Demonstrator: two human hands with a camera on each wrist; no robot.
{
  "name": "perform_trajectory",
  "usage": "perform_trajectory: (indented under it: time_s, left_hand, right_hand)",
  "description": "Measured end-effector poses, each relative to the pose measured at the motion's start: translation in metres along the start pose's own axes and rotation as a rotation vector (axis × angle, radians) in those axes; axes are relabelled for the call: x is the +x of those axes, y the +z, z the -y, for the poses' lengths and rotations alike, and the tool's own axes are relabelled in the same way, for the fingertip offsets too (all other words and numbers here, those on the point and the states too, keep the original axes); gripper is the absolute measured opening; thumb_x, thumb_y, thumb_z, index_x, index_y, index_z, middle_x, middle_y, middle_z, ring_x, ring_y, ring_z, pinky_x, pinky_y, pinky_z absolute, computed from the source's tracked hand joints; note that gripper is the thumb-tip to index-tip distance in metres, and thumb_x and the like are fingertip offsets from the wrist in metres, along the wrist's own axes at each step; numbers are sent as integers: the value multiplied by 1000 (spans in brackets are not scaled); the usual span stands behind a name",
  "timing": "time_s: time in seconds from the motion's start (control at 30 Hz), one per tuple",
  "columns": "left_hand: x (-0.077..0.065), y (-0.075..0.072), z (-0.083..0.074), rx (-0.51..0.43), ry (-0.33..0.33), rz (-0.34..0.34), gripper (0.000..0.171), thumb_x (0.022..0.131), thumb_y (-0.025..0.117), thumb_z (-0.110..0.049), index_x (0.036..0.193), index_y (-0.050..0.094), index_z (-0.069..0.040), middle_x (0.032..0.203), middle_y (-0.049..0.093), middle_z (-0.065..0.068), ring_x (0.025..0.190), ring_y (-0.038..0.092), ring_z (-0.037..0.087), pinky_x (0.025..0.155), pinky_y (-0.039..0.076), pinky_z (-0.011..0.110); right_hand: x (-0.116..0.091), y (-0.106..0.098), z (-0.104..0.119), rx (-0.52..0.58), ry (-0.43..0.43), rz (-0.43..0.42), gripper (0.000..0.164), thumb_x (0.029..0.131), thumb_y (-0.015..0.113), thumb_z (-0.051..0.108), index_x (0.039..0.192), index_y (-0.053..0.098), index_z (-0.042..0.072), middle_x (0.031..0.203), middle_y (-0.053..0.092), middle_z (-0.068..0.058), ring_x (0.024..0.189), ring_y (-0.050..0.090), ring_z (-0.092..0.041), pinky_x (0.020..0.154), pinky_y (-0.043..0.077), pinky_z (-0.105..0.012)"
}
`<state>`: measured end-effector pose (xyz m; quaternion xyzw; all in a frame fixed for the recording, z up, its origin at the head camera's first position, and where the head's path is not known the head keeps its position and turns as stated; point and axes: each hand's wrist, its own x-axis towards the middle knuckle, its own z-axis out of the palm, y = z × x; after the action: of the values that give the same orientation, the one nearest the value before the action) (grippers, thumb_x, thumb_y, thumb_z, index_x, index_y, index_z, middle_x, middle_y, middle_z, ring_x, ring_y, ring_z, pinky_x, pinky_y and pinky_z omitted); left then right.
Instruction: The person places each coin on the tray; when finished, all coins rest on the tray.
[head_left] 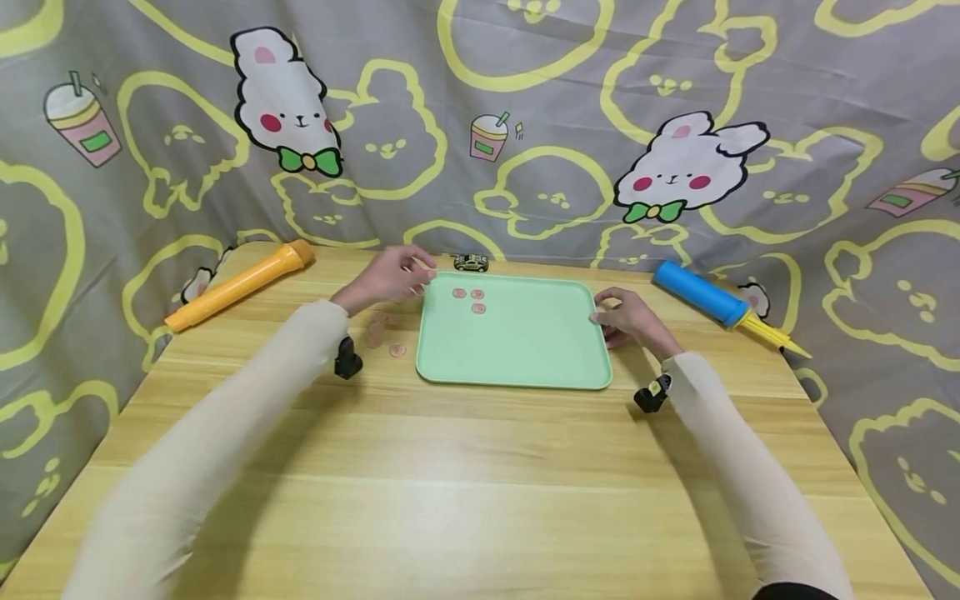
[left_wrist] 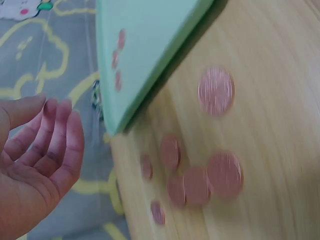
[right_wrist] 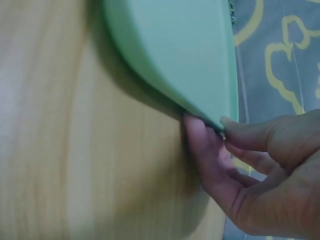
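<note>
A light green tray (head_left: 517, 350) lies on the wooden table with three copper coins (head_left: 477, 294) near its far left corner. My right hand (right_wrist: 265, 175) grips the tray's right edge, thumb on top of the rim and fingers underneath. Beside the far left corner is my left hand (head_left: 393, 273), its fingers loosely bent. In the left wrist view that hand stands apart from the tray, and nothing shows between thumb and fingers. Several more copper coins (left_wrist: 225, 175) lie on the table left of the tray, some overlapping.
A small toy car (head_left: 471, 262) stands behind the tray, close to the patterned curtain (head_left: 555, 100). An orange microphone-shaped tube (head_left: 240, 286) lies at the far left. At the far right lies a blue cylinder (head_left: 697, 292) with yellow sticks (head_left: 772, 332) extending from its end.
</note>
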<state>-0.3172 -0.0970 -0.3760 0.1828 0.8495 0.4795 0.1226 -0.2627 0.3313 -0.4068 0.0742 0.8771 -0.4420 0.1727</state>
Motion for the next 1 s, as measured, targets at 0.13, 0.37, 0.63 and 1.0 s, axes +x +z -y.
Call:
perform_trajectory:
  time_s: [0.13,0.37,0.63,1.0]
  left_hand:
    - [-10,-21,9,35,6,-63,29,107,62,-18,127,66,1,106,69,23,99,70,43,85,62,48]
    - [-22,-43,33,86,-31,-125,30,106,62,-17,128,65,4,118,65,25,106,66,40,92,60,50]
    - [-35,-52,51,135,-43,-145,31,101,67,-11,126,64,8,121,66,28,112,63,40,93,53,41]
    - [-38,-46,65,203,-180,-116,38,99,74,-23,127,66,1,104,67,18,85,59,23,70,46,29]
  right_hand:
    - [3,5,-1,-10,-33,-36,51,106,62,11,151,43,-4,93,67,-14,67,67,-16,64,63,-35]
    - [2,6,-6,1,-51,-52,52,107,60,12,153,43,-6,95,69,-17,68,68,-16,65,63,-34]
    - [-1,4,-6,13,-65,-45,55,106,61,13,154,42,-7,92,70,-15,69,68,-16,66,64,-35]
    - [-2,5,-6,15,-41,-34,53,108,58,16,155,42,-3,99,68,-15,72,68,-14,69,64,-34]
